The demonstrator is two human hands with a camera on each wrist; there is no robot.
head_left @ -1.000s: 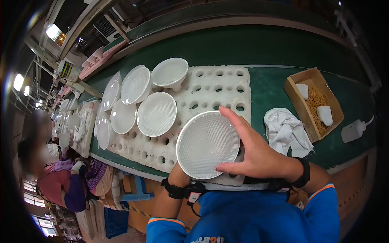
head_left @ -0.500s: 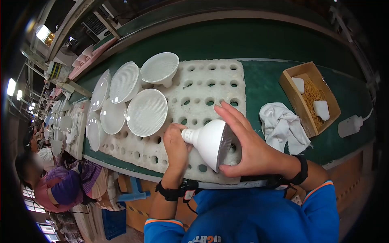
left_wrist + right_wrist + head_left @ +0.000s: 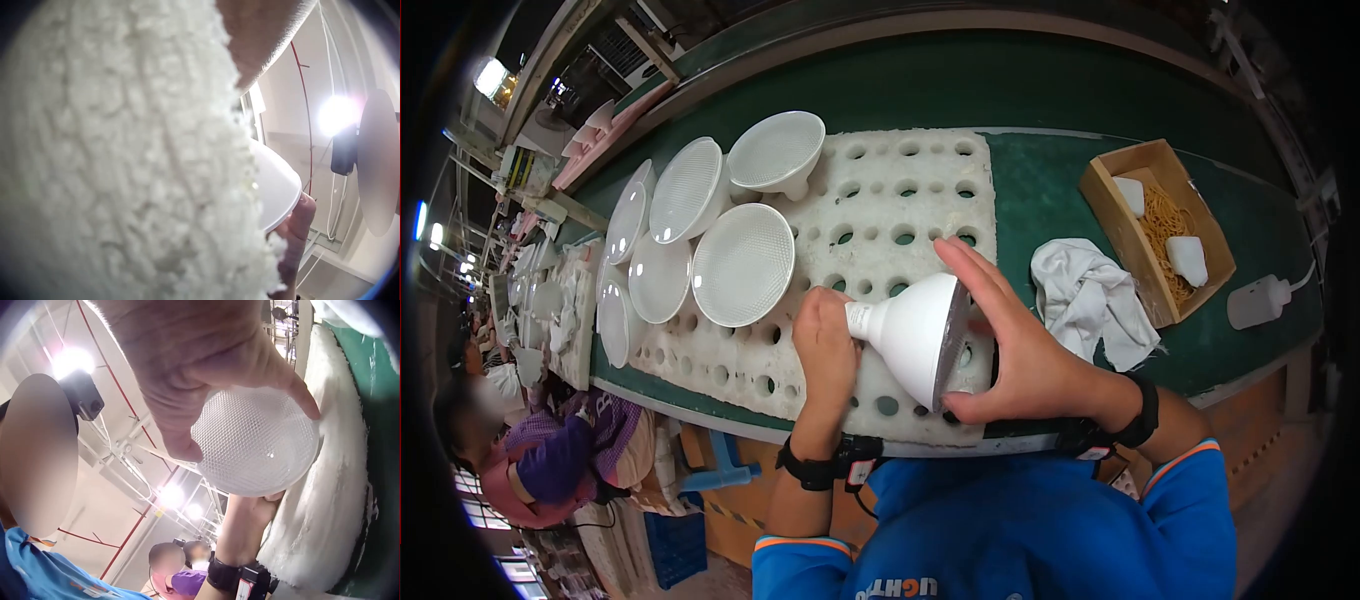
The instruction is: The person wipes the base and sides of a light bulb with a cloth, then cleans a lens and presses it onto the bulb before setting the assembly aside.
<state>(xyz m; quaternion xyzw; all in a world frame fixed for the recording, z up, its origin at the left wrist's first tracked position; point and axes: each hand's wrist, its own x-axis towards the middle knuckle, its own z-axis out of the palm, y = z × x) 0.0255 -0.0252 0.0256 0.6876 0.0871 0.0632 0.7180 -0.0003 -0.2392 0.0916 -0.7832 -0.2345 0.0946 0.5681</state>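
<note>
A white cone-shaped lamp (image 3: 910, 335) with a textured glass face lies on its side just above the near edge of a white foam tray (image 3: 900, 190) full of holes. My left hand (image 3: 825, 345) grips the lamp's narrow base. My right hand (image 3: 1010, 350) spans the glass face, fingers over the top rim and thumb under the bottom rim. The right wrist view shows the dimpled lens (image 3: 256, 450) under my right hand (image 3: 187, 375). In the left wrist view, blurred foam (image 3: 125, 156) fills the frame, with an edge of the lamp (image 3: 275, 187) behind it.
Several similar lamps (image 3: 745, 262) stand face-up in the tray's left part. On the green belt (image 3: 1050, 100) to the right lie a white cloth (image 3: 1085, 295), a cardboard box (image 3: 1100, 190) of yellow strands and white blocks, and a white device (image 3: 1258, 300). A seated person (image 3: 510, 440) is at far left.
The lamp has been turned from lens-up to lying on its side with the lens facing right. My left hand came from underneath to the narrow base.
</note>
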